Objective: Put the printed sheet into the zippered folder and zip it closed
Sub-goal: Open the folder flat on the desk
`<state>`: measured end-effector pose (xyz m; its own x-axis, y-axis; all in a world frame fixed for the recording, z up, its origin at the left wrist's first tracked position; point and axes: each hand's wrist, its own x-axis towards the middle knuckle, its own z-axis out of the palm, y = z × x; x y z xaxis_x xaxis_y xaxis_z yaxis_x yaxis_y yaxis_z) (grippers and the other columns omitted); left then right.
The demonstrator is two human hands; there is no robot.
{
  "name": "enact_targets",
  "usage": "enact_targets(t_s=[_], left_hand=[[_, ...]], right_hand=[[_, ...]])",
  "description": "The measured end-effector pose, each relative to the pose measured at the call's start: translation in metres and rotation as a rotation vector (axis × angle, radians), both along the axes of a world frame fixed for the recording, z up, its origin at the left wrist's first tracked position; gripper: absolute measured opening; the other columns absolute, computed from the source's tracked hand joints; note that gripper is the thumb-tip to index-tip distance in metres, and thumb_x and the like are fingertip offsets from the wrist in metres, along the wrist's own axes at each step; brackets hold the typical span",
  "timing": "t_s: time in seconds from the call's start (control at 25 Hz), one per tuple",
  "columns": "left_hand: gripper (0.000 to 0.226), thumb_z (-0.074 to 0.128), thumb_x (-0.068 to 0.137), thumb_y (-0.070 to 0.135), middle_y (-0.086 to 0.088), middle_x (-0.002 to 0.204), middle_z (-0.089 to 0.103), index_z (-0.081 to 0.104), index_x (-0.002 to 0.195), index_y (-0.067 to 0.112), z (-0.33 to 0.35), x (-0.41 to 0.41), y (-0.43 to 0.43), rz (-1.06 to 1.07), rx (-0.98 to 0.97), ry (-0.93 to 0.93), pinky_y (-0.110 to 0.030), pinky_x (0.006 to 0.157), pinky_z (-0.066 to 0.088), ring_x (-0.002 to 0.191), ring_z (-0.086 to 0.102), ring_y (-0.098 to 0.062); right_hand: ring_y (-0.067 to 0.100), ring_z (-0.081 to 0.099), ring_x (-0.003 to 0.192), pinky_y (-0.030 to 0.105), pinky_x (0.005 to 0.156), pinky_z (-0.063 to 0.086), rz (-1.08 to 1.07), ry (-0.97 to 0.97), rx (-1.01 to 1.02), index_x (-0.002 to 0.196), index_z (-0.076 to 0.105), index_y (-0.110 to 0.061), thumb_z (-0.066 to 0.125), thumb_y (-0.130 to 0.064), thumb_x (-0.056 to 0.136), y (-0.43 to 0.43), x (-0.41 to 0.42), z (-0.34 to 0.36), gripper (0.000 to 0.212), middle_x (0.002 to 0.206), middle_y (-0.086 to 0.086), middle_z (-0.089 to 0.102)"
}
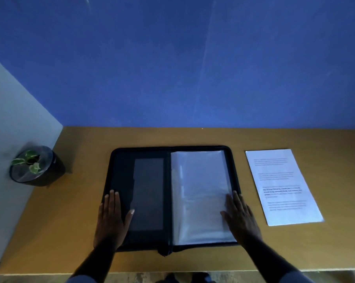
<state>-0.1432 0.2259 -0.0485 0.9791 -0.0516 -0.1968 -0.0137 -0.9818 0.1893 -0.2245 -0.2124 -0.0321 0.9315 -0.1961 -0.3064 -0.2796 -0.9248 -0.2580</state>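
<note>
A black zippered folder (119,172) lies spread open on the wooden table (193,135). Its left half is dark with a grey pocket panel (148,180). Its right half holds clear plastic sleeves (199,180). My left hand (111,219) rests flat, fingers spread, on the folder's left half near its outer edge. On the sleeves near the right edge, my right hand (240,219) lies flat in the same way. The printed sheet (282,186), white with blocks of text, lies on the table to the right of the folder, untouched.
A small potted plant (36,166) in a dark pot stands at the table's far left by a white wall. A blue wall runs along the back of the table. The table's front edge runs just below the folder.
</note>
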Motion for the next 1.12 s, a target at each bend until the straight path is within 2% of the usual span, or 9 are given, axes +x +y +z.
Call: enact_targets(t_s=[0.12, 0.32, 0.48, 0.64, 0.76, 0.84, 0.96, 1.04, 1.12], left_hand=[[0.095, 0.010, 0.095, 0.074, -0.012, 0.170, 0.003, 0.000, 0.160, 0.005, 0.002, 0.001, 0.000, 0.001, 0.005, 0.043, -0.043, 0.127, 0.009, 0.157, 0.002, -0.027], [0.098, 0.007, 0.090, 0.073, -0.011, 0.170, 0.002, 0.002, 0.160, 0.005, 0.013, 0.000, 0.000, -0.024, 0.016, 0.048, -0.043, 0.128, 0.009, 0.158, 0.002, -0.027], [0.102, 0.009, 0.090, 0.077, -0.016, 0.167, 0.021, 0.021, 0.159, 0.003, 0.009, 0.002, 0.009, -0.059, -0.022, -0.038, -0.051, 0.122, 0.019, 0.154, 0.020, -0.036], [0.089, 0.024, 0.094, 0.065, -0.028, 0.156, 0.039, 0.042, 0.149, -0.003, 0.005, 0.003, -0.009, -0.003, -0.033, -0.043, -0.059, 0.116, 0.024, 0.139, 0.042, -0.050], [0.097, 0.021, 0.092, 0.069, -0.034, 0.154, 0.036, 0.042, 0.145, -0.010, 0.018, 0.013, -0.045, 0.089, -0.047, -0.012, -0.057, 0.120, 0.013, 0.140, 0.036, -0.054], [0.087, 0.027, 0.091, 0.061, -0.031, 0.155, 0.036, 0.044, 0.145, -0.005, 0.032, 0.016, -0.092, 0.061, -0.058, 0.006, -0.064, 0.116, 0.019, 0.141, 0.033, -0.052], [0.081, 0.016, 0.099, 0.059, -0.028, 0.153, 0.042, 0.053, 0.141, 0.000, 0.047, 0.013, -0.185, -0.293, -0.117, -0.061, -0.052, 0.123, 0.004, 0.140, 0.040, -0.049], [0.083, 0.008, 0.101, 0.058, -0.022, 0.153, 0.047, 0.058, 0.140, 0.004, 0.054, 0.006, -0.256, -0.524, -0.107, -0.092, -0.049, 0.122, 0.008, 0.140, 0.046, -0.043], [0.074, 0.022, 0.102, 0.058, -0.017, 0.156, 0.044, 0.054, 0.144, 0.006, 0.057, 0.001, -0.326, -0.661, -0.098, -0.106, -0.051, 0.119, 0.014, 0.142, 0.045, -0.038]], right_hand=[[0.021, -0.001, 0.156, 0.042, 0.124, 0.017, -0.027, -0.043, -0.049, 0.163, 0.011, -0.023, 0.046, -0.047, 0.104, -0.001, -0.009, 0.002, 0.072, 0.169, 0.000, -0.002], [0.023, 0.002, 0.158, 0.042, 0.125, 0.013, -0.023, -0.018, -0.056, 0.163, 0.007, -0.025, 0.042, -0.046, 0.105, -0.003, -0.013, 0.003, 0.070, 0.168, -0.003, -0.006], [0.034, 0.029, 0.152, 0.050, 0.122, 0.023, -0.001, -0.079, -0.095, 0.157, 0.034, -0.012, 0.061, -0.037, 0.099, 0.015, -0.022, 0.014, 0.069, 0.165, 0.010, 0.026], [0.027, -0.003, 0.158, 0.044, 0.117, -0.023, -0.073, 0.027, -0.070, 0.163, 0.007, -0.019, 0.036, -0.042, 0.106, 0.016, -0.016, 0.016, 0.068, 0.171, 0.004, -0.003], [0.020, -0.006, 0.158, 0.043, 0.117, -0.027, -0.058, 0.015, -0.047, 0.163, 0.012, -0.022, 0.034, -0.047, 0.104, 0.006, -0.010, 0.022, 0.068, 0.172, 0.000, 0.002], [0.015, -0.008, 0.157, 0.036, 0.118, -0.024, -0.061, -0.037, -0.003, 0.163, 0.016, -0.023, 0.032, -0.049, 0.104, -0.012, -0.006, 0.025, 0.066, 0.172, -0.002, 0.005], [0.015, -0.003, 0.158, 0.034, 0.124, -0.007, -0.071, -0.071, 0.015, 0.162, 0.022, -0.021, 0.035, -0.047, 0.105, -0.068, 0.001, 0.030, 0.064, 0.172, -0.001, 0.008], [0.017, 0.005, 0.158, 0.036, 0.126, 0.005, -0.071, -0.064, -0.002, 0.160, 0.028, -0.018, 0.041, -0.043, 0.105, -0.116, 0.007, 0.035, 0.062, 0.171, 0.001, 0.012], [0.022, 0.020, 0.155, 0.035, 0.123, 0.019, -0.093, -0.066, -0.002, 0.157, 0.034, -0.016, 0.047, -0.041, 0.103, -0.169, 0.016, 0.042, 0.060, 0.171, 0.001, 0.015]])
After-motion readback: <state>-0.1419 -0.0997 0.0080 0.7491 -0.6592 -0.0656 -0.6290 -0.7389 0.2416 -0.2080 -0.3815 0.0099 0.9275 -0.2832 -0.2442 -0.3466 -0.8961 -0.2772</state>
